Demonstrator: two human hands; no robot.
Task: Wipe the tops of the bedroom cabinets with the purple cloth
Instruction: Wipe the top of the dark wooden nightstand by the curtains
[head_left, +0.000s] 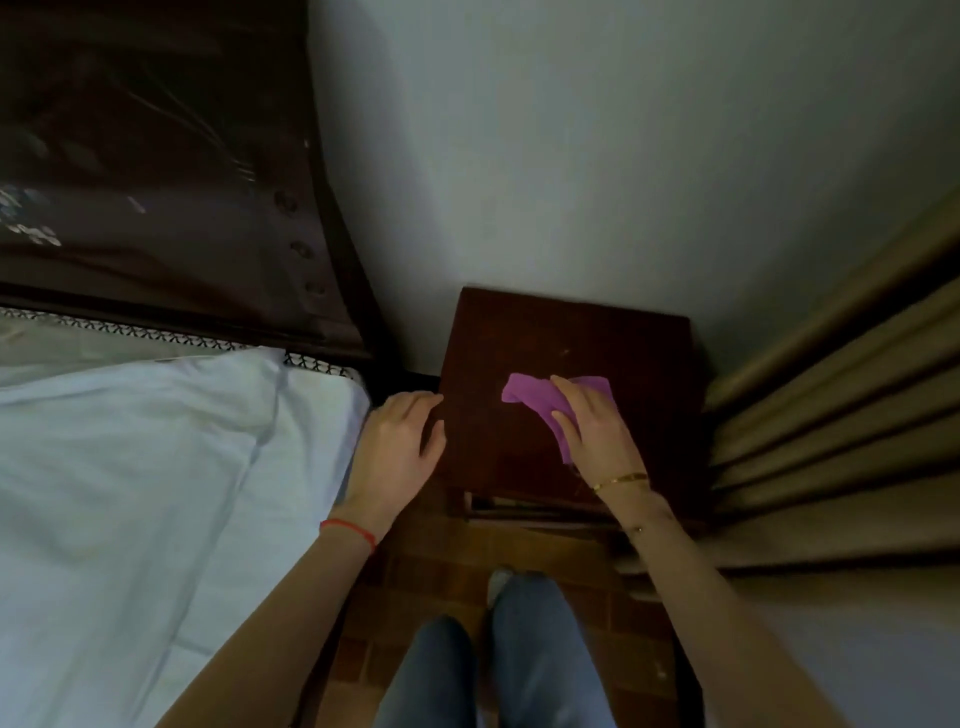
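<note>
A dark wooden bedside cabinet (566, 338) stands against the pale wall, between the bed and the curtain. The purple cloth (530, 397) lies spread on the right half of its top. My right hand (597, 431) lies flat on the cloth with straight fingers pressing it to the wood; part of the cloth is hidden under the palm. My left hand (400, 441) rests on the cabinet's left edge, fingers relaxed over the rim.
A bed with white bedding (156, 441) and a dark headboard (171, 182) fills the left. Beige curtain folds (831, 415) hang close to the cabinet's right side. My legs in jeans (493, 660) stand on a narrow strip of brown tiled floor (426, 561).
</note>
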